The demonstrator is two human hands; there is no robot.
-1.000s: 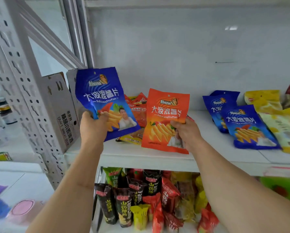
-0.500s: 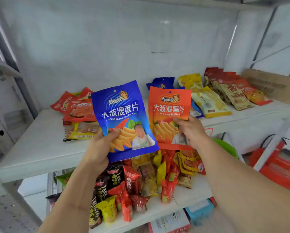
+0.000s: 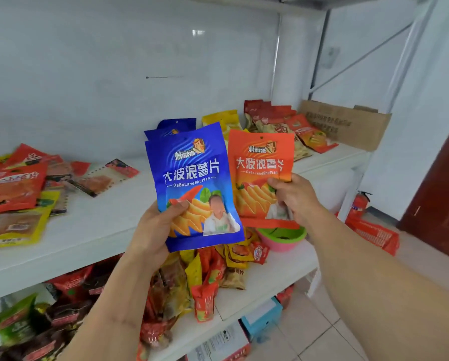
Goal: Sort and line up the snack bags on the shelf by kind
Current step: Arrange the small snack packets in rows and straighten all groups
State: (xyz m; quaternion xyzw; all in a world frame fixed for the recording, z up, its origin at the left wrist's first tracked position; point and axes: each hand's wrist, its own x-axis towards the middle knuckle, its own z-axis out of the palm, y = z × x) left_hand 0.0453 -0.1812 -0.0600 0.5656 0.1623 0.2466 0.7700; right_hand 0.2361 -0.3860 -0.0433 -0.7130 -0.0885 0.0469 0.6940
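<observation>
My left hand [image 3: 154, 230] grips a blue chip bag [image 3: 192, 178] by its lower left corner and holds it upright in front of the white shelf [image 3: 101, 225]. My right hand [image 3: 293, 196] pinches an orange chip bag [image 3: 259, 173] of the same brand at its right side, just right of the blue one. Behind them more blue bags [image 3: 176, 125] peek out on the shelf, with yellow bags [image 3: 222, 119] and red-and-tan bags [image 3: 275, 118] further right. A heap of red and yellow bags [image 3: 15, 188] lies at the shelf's left.
A cardboard box [image 3: 345, 123] stands at the shelf's far right end. The lower shelf [image 3: 278, 277] carries a jumble of small snack packs and a pink-and-green bowl [image 3: 283, 237]. On the floor at right stand a fire extinguisher [image 3: 358, 204] and a red carton [image 3: 374, 233] beside a brown door.
The view has swung right along the shelf. Both hands still hold their bags side by side; they now sit before the blue and yellow bags near the shelf's right part.
</observation>
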